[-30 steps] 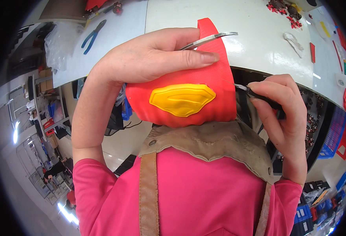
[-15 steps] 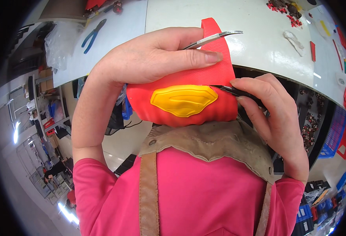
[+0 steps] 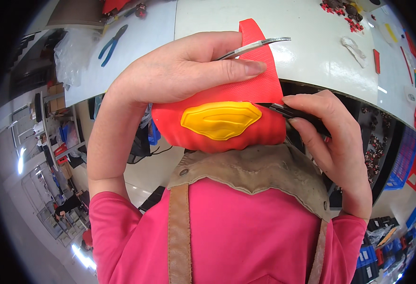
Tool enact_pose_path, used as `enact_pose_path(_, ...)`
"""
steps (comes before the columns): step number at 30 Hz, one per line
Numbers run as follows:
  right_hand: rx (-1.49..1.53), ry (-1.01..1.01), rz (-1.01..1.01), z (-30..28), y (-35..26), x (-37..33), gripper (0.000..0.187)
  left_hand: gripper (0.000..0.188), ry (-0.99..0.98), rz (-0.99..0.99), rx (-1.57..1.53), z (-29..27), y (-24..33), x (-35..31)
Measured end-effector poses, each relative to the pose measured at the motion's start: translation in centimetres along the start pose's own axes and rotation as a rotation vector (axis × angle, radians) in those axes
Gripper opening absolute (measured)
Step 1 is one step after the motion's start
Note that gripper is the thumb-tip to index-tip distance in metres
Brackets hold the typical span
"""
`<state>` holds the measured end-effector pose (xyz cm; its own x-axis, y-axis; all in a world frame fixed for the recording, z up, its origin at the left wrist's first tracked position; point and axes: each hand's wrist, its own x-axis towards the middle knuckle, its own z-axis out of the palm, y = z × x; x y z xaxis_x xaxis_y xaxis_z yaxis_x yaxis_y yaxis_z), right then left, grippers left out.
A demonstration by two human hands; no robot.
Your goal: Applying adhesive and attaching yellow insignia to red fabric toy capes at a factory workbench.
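My left hand (image 3: 179, 71) is closed around a red textured rubbery piece (image 3: 265, 87), its thumb pressed flat on top. The same hand also holds a slim, curved metal tool (image 3: 260, 46) whose bent tip sticks out to the right. On the front of the red piece sits a raised yellow emblem (image 3: 221, 120). Pinched between the thumb and fingers of my right hand (image 3: 328, 118) is a thin black tool (image 3: 288, 111). Its tip meets the red piece beside the emblem's upper right corner. The red piece rests against my brown apron (image 3: 246, 165).
Blue-handled pliers (image 3: 109, 46) and a clear plastic bag (image 3: 78, 52) lie on the table at the left. At the right are a crumpled white scrap (image 3: 354, 51), a red strip (image 3: 376, 61) and small red and dark bits (image 3: 350, 16). A blue basket (image 3: 402, 158) stands below the table's right side.
My right hand has drawn slightly to the right with the black tool, and more of the tool shows. My left hand and the red piece have barely shifted.
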<state>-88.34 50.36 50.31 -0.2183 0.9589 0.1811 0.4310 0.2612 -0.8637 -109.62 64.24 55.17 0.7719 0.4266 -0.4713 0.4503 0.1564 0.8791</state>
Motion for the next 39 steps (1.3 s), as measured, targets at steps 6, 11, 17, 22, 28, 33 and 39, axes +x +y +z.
enact_pose_path(6,-0.037,-0.025,0.007,-0.1,-0.2,0.2,0.033,0.033,-0.026,0.019,-0.009,0.0,0.3,0.1)
enact_pose_path(11,0.014,-0.024,0.013,-0.2,0.2,0.2,0.033,0.036,0.0,0.009,-0.066,-0.1,0.0,-0.1)
enact_pose_path(17,-0.018,0.009,0.018,-0.3,0.2,-0.1,0.033,0.045,-0.003,0.03,-0.058,-0.3,-0.6,-0.1)
enact_pose_path(22,-0.025,-0.019,0.028,-0.2,0.2,-0.1,0.033,0.045,0.004,0.031,-0.027,-0.2,-0.7,0.0)
enact_pose_path(28,-0.098,-0.03,0.051,-0.2,0.0,-0.3,0.033,0.045,0.032,0.012,0.02,-0.2,-0.6,0.1)
enact_pose_path(33,-0.086,-0.026,0.055,0.2,0.2,-0.5,0.033,0.046,0.03,0.01,0.014,-0.2,-0.8,0.1)
enact_pose_path(39,-0.024,0.038,-0.023,-0.3,0.4,-0.1,0.032,0.035,0.028,-0.045,-0.015,0.2,0.1,0.1)
